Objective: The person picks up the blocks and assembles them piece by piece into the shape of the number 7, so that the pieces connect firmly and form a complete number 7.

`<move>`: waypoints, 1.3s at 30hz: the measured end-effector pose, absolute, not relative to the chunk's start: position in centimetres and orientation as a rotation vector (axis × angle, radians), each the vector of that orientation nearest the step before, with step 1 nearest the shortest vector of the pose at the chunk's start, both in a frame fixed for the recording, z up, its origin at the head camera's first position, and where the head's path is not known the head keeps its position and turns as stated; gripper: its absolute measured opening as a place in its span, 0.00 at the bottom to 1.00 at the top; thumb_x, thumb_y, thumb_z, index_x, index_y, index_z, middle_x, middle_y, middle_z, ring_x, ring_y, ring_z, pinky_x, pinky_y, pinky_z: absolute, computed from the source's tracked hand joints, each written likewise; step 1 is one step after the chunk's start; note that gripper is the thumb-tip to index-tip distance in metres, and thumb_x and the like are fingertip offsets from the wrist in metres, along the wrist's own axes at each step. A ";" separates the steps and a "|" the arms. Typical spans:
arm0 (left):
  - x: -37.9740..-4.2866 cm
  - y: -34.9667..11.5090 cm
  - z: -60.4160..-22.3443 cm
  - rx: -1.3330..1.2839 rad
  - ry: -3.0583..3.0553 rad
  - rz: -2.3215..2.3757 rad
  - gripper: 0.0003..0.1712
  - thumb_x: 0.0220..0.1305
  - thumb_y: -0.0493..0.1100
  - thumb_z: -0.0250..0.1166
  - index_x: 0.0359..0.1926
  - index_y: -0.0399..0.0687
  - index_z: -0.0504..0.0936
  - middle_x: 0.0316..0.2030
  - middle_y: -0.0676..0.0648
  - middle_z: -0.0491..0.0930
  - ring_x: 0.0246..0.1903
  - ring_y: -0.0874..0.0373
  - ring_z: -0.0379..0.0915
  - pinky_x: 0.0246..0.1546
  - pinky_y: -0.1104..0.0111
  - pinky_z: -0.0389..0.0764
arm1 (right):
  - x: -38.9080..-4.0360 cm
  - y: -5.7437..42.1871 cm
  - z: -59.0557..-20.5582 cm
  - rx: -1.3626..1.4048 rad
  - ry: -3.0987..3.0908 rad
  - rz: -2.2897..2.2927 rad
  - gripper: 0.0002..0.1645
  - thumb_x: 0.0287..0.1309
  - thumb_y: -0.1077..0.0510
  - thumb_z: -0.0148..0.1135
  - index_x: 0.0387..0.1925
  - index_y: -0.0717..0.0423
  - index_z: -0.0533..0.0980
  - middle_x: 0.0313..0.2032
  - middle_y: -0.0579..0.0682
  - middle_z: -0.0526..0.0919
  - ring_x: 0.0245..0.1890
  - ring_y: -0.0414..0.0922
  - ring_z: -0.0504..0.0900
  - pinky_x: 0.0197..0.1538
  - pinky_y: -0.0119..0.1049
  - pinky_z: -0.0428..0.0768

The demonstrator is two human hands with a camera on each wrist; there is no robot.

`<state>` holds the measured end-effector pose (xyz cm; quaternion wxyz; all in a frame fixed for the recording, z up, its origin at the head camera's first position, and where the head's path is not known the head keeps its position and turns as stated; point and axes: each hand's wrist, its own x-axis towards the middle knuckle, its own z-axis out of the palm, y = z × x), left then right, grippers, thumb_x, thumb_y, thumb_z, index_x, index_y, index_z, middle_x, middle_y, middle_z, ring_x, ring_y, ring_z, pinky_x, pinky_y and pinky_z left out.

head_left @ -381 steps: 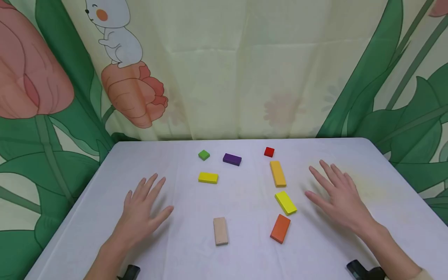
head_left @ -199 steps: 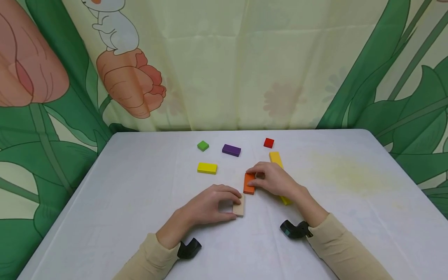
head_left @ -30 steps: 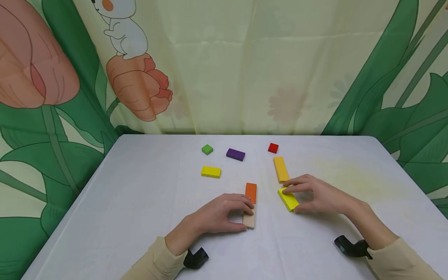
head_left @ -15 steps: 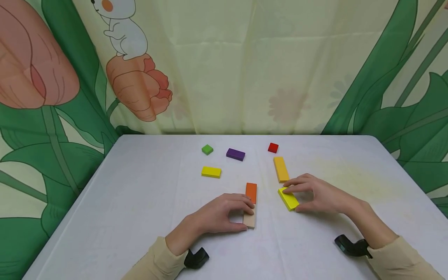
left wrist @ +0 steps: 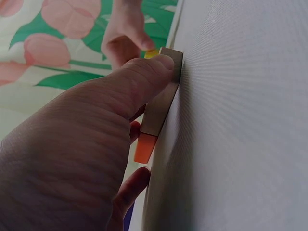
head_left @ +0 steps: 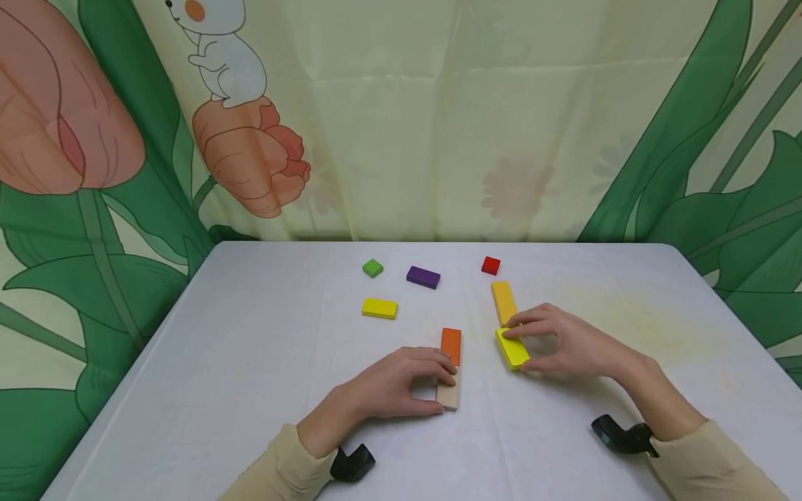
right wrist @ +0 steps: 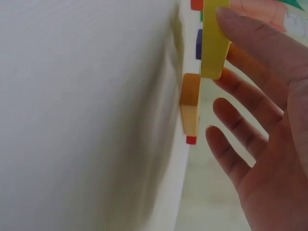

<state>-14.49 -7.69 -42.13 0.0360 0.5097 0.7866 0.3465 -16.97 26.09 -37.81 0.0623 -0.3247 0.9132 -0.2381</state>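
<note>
My left hand [head_left: 395, 383] pinches a plain wooden block [head_left: 447, 395] near the middle of the table, thumb at its near end. An orange block [head_left: 451, 346] lies end to end with it on the far side, partly under my fingers. To the right, my right hand [head_left: 579, 341] pinches a bright yellow block [head_left: 514, 351] between thumb and fingertips. In the right wrist view that yellow block [right wrist: 214, 41] appears lifted off the cloth. Just beyond it lies an amber-yellow block [head_left: 503, 301], seen as orange-tan in the right wrist view.
Toward the back of the white-covered table [head_left: 263, 334] lie a green block [head_left: 372, 268], a purple block [head_left: 423, 277], another yellow block [head_left: 379, 308] and a small red block [head_left: 491, 265]. A printed curtain [head_left: 401, 139] hangs behind the table's far edge.
Earlier, both hands were apart from the blocks; the wooden and orange blocks have since been brought end to end. In the last half second the right hand has shifted the yellow block slightly left and away.
</note>
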 end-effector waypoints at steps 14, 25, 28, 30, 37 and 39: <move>-14.7 -7.3 -42.3 1.592 2.394 1.083 0.17 0.61 0.43 0.75 0.50 0.46 0.85 0.55 0.53 0.80 0.62 0.63 0.69 0.65 0.69 0.66 | -19.1 23.9 -37.1 -0.986 2.877 -0.821 0.28 0.50 0.55 0.80 0.55 0.54 0.84 0.57 0.54 0.80 0.59 0.56 0.71 0.59 0.60 0.74; -14.6 -7.8 -42.2 1.578 2.392 1.095 0.16 0.61 0.42 0.75 0.50 0.47 0.85 0.55 0.53 0.80 0.61 0.63 0.70 0.64 0.68 0.68 | -21.2 20.9 -37.8 -0.856 2.925 -0.854 0.29 0.51 0.55 0.79 0.56 0.55 0.83 0.57 0.55 0.80 0.61 0.57 0.68 0.63 0.60 0.69; -14.6 -7.8 -42.2 1.594 2.383 1.118 0.16 0.60 0.41 0.75 0.49 0.47 0.85 0.54 0.53 0.80 0.60 0.63 0.70 0.64 0.68 0.68 | -21.6 20.4 -37.9 -0.819 2.937 -0.865 0.29 0.51 0.56 0.78 0.56 0.55 0.83 0.58 0.55 0.79 0.62 0.57 0.67 0.63 0.61 0.68; -14.7 -7.8 -42.2 1.600 2.381 1.126 0.16 0.60 0.41 0.75 0.49 0.47 0.85 0.54 0.52 0.80 0.60 0.63 0.71 0.64 0.68 0.68 | -21.8 20.2 -38.0 -0.807 2.942 -0.874 0.29 0.51 0.56 0.78 0.56 0.56 0.83 0.58 0.56 0.79 0.62 0.58 0.67 0.62 0.61 0.68; -14.7 -7.8 -42.3 1.580 2.392 1.104 0.16 0.60 0.42 0.75 0.49 0.47 0.85 0.54 0.52 0.80 0.60 0.63 0.70 0.64 0.68 0.68 | -22.8 19.0 -38.4 -0.813 2.941 -0.877 0.28 0.53 0.55 0.77 0.56 0.58 0.83 0.57 0.56 0.80 0.61 0.57 0.69 0.63 0.60 0.65; -14.7 -7.8 -42.4 1.577 2.397 1.095 0.16 0.60 0.43 0.75 0.49 0.47 0.85 0.54 0.52 0.80 0.60 0.63 0.70 0.64 0.68 0.68 | -23.0 18.7 -38.5 -0.819 2.949 -0.856 0.29 0.53 0.54 0.77 0.56 0.58 0.83 0.56 0.57 0.80 0.60 0.58 0.69 0.64 0.60 0.64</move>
